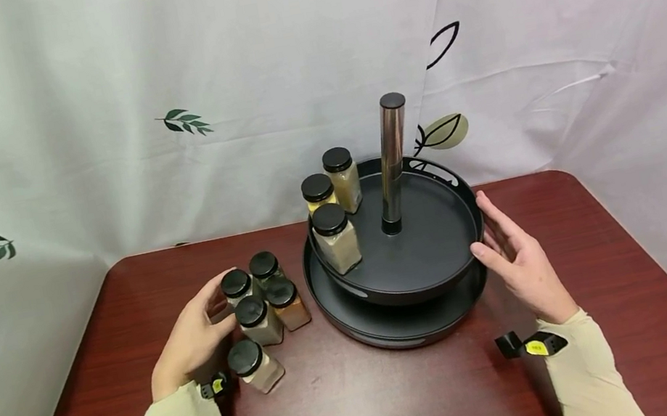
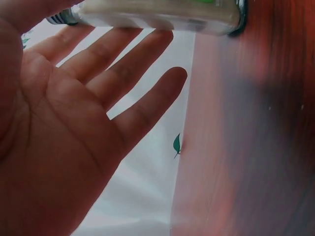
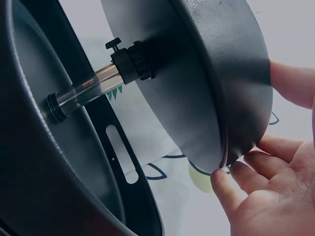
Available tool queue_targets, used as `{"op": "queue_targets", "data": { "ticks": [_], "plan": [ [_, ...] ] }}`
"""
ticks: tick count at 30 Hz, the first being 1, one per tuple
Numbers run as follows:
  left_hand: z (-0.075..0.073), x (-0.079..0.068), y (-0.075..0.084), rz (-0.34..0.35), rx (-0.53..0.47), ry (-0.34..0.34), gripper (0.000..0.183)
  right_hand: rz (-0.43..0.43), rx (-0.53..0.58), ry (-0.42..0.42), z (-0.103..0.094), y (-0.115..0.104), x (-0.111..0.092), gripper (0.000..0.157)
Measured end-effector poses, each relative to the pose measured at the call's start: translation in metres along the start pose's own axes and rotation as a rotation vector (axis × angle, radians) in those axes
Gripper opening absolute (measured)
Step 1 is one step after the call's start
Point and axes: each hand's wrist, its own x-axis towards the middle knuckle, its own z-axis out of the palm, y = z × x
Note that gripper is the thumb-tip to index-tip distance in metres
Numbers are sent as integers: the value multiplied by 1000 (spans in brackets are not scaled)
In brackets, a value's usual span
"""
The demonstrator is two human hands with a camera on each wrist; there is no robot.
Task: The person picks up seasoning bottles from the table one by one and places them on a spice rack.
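At the left, my left hand reaches beside a cluster of square spice jars with black lids. Its thumb and fingers spread apart at the near-left jars; in the left wrist view, long fingers extend beside a pale-filled spice jar. My right hand rests against the right side of the upper tray of a black two-tier turntable, thumb toward the front and fingers along the outer wall. From the right wrist, its fingertips meet the upper tray's edge. Three jars stand on that tray's left side, including a pale-filled jar.
A metal post rises from the upper tray. Below it sits the wider lower tray. One spice jar stands apart at the front of the cluster on the brown table. A white curtain hangs behind.
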Motion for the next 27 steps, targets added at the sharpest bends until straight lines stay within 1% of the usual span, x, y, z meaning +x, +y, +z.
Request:
{"op": "queue_targets", "data": {
  "ticks": [6,16,19,23,27],
  "plan": [
    [4,3,-1,-26,-6,3,59,4,-12,1,0,-1,1,68],
    [8,5,-3,-53,58,20,56,9,-46,-10,0,1,0,70],
    [8,5,-4,-56,74,25,54,12,-52,-19,0,2,0,73],
    [7,4,-2,-57,69,41,52,12,-40,-28,0,3,-1,76],
    [5,2,1,-81,77,54,52,4,-28,-40,1,3,-1,80]
  ]
}}
